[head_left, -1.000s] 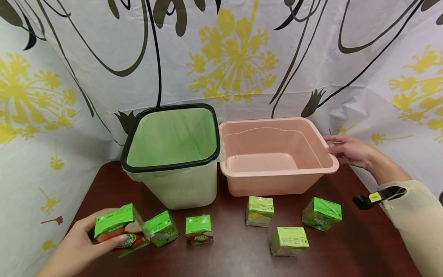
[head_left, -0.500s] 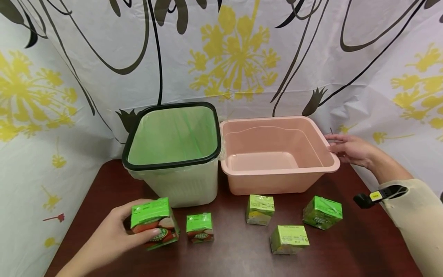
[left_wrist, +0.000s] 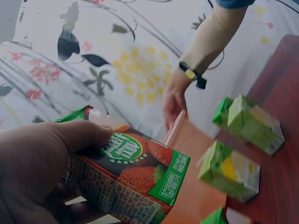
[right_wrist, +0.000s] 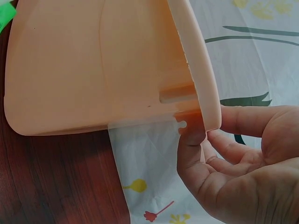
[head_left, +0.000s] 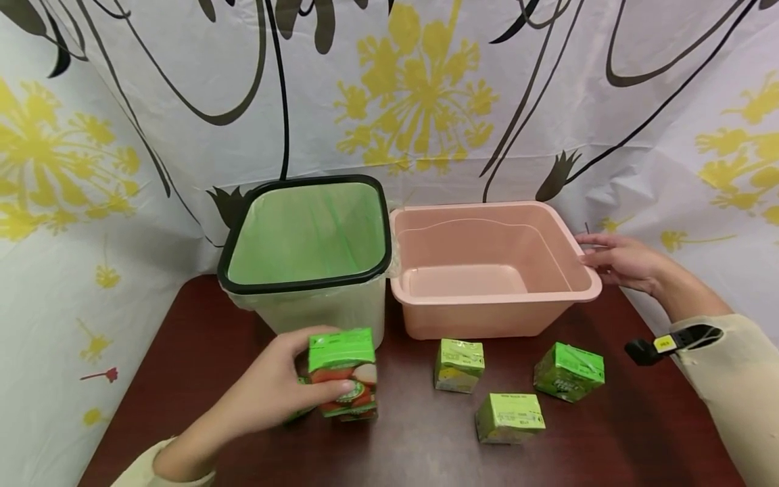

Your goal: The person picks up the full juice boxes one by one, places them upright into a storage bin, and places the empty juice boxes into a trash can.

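Observation:
My left hand (head_left: 274,389) grips a juice box (head_left: 348,382) with a green top and red fruit on its front. In the left wrist view the thumb lies across the printed face of this juice box (left_wrist: 140,163). Another green juice box (head_left: 298,415) is mostly hidden behind the fingers, and the held one covers the spot where a third stood. My right hand (head_left: 629,265) is at the right end of the pink basin (head_left: 475,321). In the right wrist view its thumb and curled fingers hold the basin's rim (right_wrist: 212,109).
A bin (head_left: 322,308) with a black rim and a green-tinted liner stands left of the basin. Two yellow-green juice boxes (head_left: 459,365) and a green one (head_left: 569,373) stand on the dark red table (head_left: 426,446) before the basin. A patterned cloth (head_left: 420,135) hangs behind.
My left hand has carried the juice box to the right, passing in front of the two green-topped boxes on the left. The right hand stays on the basin's rim.

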Action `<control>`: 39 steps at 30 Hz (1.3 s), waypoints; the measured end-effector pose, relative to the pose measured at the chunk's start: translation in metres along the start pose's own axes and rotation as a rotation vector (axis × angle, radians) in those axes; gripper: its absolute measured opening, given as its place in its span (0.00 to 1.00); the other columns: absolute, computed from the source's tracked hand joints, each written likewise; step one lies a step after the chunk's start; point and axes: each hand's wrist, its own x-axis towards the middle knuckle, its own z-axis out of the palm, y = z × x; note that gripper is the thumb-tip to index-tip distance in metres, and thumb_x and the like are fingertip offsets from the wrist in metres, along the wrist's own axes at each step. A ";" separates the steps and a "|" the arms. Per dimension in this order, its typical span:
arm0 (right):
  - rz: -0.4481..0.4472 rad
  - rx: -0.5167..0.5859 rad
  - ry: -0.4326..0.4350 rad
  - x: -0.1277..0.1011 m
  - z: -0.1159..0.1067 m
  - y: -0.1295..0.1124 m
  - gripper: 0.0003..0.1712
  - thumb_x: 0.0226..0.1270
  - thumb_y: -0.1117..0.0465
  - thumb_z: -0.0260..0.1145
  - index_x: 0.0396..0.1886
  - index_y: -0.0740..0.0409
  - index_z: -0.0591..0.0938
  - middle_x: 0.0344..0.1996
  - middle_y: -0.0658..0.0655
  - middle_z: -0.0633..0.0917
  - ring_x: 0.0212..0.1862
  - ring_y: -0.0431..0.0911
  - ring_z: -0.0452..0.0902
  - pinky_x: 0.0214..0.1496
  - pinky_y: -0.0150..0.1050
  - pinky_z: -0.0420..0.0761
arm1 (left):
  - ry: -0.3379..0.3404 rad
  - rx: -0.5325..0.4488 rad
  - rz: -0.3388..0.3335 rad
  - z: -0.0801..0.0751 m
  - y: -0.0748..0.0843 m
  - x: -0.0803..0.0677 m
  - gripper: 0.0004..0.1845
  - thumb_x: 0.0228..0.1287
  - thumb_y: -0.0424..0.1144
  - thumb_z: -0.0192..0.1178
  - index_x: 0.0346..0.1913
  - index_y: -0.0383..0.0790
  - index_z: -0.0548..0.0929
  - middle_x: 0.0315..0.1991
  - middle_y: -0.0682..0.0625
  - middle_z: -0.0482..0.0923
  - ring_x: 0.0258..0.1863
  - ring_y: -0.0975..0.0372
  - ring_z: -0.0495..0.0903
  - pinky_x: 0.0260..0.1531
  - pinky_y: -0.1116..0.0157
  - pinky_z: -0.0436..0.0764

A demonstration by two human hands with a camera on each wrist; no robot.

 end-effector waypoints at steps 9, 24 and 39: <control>-0.002 0.014 0.002 -0.002 -0.002 -0.002 0.26 0.79 0.73 0.51 0.43 0.33 0.83 0.39 0.46 0.86 0.38 0.40 0.83 0.37 0.36 0.85 | -0.034 -0.083 0.028 0.032 0.020 0.047 0.22 0.58 0.37 0.77 0.55 0.41 0.82 0.41 0.49 0.84 0.36 0.60 0.84 0.35 0.63 0.86; -0.001 0.034 0.003 -0.001 -0.001 -0.001 0.26 0.79 0.73 0.52 0.43 0.35 0.83 0.38 0.47 0.86 0.38 0.41 0.84 0.37 0.36 0.85 | -0.045 -0.095 0.101 0.081 0.058 0.132 0.20 0.61 0.32 0.74 0.55 0.37 0.82 0.43 0.48 0.85 0.37 0.67 0.83 0.37 0.69 0.83; 0.016 0.020 0.002 -0.001 0.001 -0.003 0.25 0.79 0.72 0.52 0.43 0.33 0.82 0.39 0.45 0.86 0.39 0.39 0.83 0.38 0.36 0.85 | -0.003 -0.203 0.018 0.100 0.084 0.217 0.17 0.60 0.31 0.74 0.52 0.37 0.83 0.36 0.50 0.85 0.34 0.65 0.84 0.35 0.69 0.84</control>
